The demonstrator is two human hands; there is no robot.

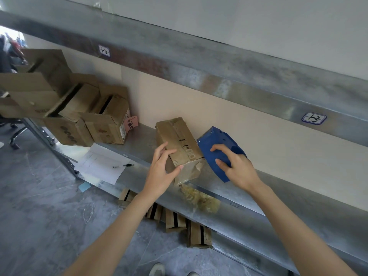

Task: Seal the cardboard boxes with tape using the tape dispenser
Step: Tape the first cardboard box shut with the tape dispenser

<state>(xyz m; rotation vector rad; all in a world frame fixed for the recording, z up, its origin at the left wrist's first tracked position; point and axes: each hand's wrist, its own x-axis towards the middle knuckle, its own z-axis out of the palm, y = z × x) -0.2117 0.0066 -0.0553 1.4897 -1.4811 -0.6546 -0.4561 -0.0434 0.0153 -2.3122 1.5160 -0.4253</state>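
Nearest, clasping the near corner of the cardboard box with the left hand, thumb on the front face, fingers spread over the taped top. Just right of those fingers, curling the right hand round the blue tape dispenser, its front end close against the box's right edge. Farther off, left of the left fingers, open boxes on the same metal shelf
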